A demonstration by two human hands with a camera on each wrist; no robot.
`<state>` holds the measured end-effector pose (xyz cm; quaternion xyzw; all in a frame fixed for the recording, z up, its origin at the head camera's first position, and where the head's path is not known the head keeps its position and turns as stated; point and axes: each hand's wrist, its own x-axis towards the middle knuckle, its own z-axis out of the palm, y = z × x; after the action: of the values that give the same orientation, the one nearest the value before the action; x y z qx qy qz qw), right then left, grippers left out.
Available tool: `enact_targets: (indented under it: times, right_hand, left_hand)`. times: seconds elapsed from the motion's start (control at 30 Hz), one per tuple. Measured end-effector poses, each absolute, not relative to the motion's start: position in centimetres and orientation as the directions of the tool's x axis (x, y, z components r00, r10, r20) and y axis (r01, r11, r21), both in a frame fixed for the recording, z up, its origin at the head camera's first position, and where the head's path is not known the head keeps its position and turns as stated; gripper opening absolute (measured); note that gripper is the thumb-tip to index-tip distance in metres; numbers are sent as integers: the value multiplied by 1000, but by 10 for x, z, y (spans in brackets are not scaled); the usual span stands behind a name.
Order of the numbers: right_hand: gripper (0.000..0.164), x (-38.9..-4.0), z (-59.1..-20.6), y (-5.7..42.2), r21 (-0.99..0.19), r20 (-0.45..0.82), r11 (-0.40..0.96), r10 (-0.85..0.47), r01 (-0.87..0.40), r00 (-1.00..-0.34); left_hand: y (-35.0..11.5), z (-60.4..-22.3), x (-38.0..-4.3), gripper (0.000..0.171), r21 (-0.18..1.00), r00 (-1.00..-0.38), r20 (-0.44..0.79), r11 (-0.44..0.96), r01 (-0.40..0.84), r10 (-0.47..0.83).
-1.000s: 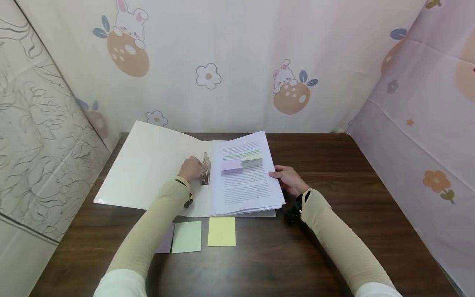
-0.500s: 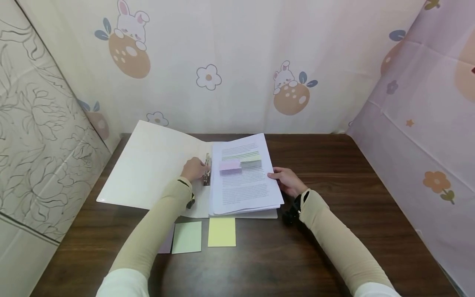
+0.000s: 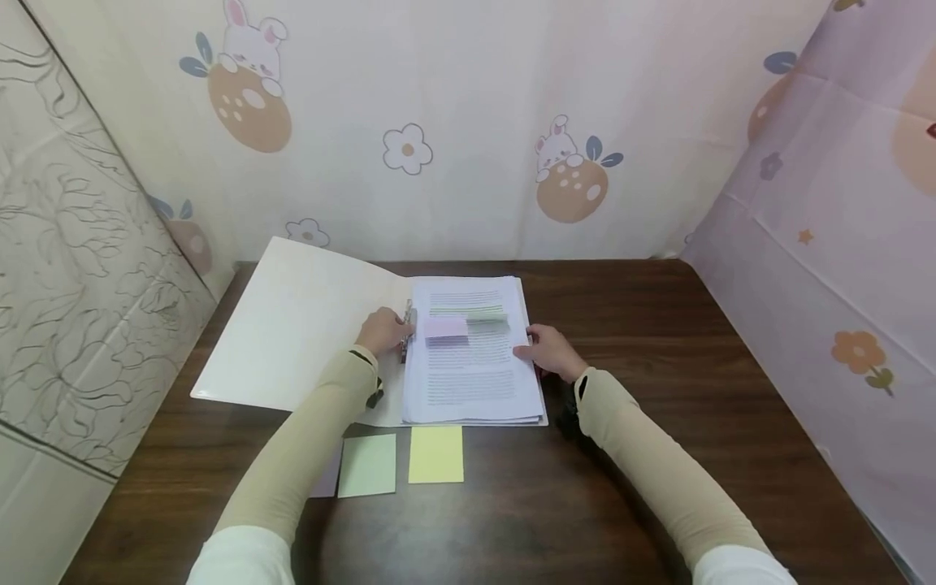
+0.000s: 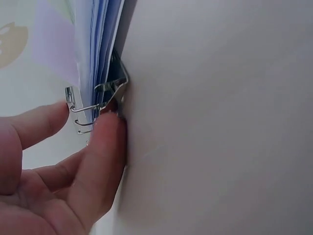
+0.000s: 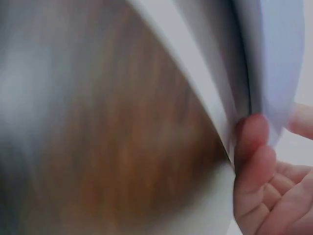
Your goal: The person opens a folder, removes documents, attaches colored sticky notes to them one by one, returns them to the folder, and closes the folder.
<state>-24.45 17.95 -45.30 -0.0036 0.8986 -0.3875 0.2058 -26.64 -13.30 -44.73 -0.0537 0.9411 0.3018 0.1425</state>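
A white binder (image 3: pixel 307 325) lies spread on the table, its cover folded out to the left. On its right half lies a stack of printed sheets (image 3: pixel 468 382), with a pink sticky note (image 3: pixel 446 327) and a pale green sticky note (image 3: pixel 487 323) on the top page. My left hand (image 3: pixel 383 331) pinches the binder's metal ring clip (image 4: pixel 110 90) at the spine, thumb and finger on either side. The left wrist view has the sheets' edges reaching into the clip beside its thin prongs. My right hand (image 3: pixel 552 353) grips the stack's right edge, thumb on top and fingers underneath.
In front of the binder lie a yellow sticky pad (image 3: pixel 436 455), a green pad (image 3: pixel 367 465) and a purple pad (image 3: pixel 328 478), which my left sleeve partly covers. Patterned cloth (image 3: pixel 475 138) hangs behind the dark wooden table (image 3: pixel 629 309).
The stack has shifted left toward the spine, straightened and settled flatter over the binder. My right hand has moved left with it. My left hand stays at the clip.
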Motion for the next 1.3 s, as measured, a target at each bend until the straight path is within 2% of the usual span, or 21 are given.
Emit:
enact_targets:
  times: [0.1,0.2,0.33,0.43,0.63,0.83,1.0,1.17,1.3]
  right_hand:
    - [68,-243,-448,174,-560,-310,827,-149,54,-939]
    - [71,-240,-446,169,-444,-292,896,-174,-28,-940]
    - [69,-236,-448,167,-331,-322,927,-287,-177,-902]
    - [67,-235,-449,165,-268,-358,930,-339,-252,-870]
    - [78,-235,-450,159,-229,-419,933,-352,-278,-837]
    - [81,-232,-451,156,-197,-407,923,-383,-330,-829]
    - [83,-233,-448,157,-194,-397,934,-355,-300,-847]
    - [83,-233,-444,161,-206,-386,937,-343,-283,-856]
    - [83,-233,-439,164,-227,-379,942,-320,-249,-868]
  left_hand:
    - [-136,-446,-269,43,537,-951,-310,823,-183,-10]
    - [-138,-445,-272,51,514,-946,-324,840,-175,2]
    - [-142,-446,-277,59,508,-935,-353,845,-168,26]
    - [-143,-449,-281,57,522,-926,-375,834,-176,40]
    - [-146,-460,-287,36,561,-920,-391,799,-215,27]
    - [-148,-461,-286,44,643,-948,-317,739,-202,16]
    - [-148,-445,-282,50,707,-970,-241,680,-194,-27]
    - [-154,-432,-272,44,708,-985,-173,696,-121,5]
    - [-156,-429,-262,37,688,-974,-215,719,-98,73]
